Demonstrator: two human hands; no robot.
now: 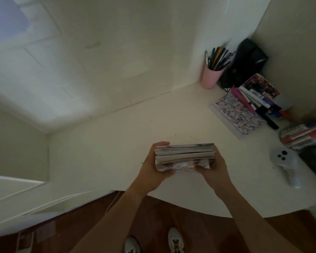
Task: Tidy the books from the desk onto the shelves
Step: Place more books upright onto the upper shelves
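White desk (117,143) bears pink pen cup (210,77); patterned notebook (237,114); white controller (285,161).

Book stack (185,156) held above the surface's (117,152) front edge; pen cup (211,77) at the far right corner, notebook (237,114) before it

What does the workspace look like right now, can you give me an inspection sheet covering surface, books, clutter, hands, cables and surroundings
Surface: cream desk, a few dark specks near the middle.
Job's things: stack of books held above the desk; patterned notebook lying flat at right.
Clutter: pink pen cup, loose markers, black device in the corner, white controller.
Hands: left hand and right hand each hold an end of the stack in a curled grip.
Cables: thin white cable hanging below the desk edge.
Surroundings: pale walls, wooden floor, white shoes.
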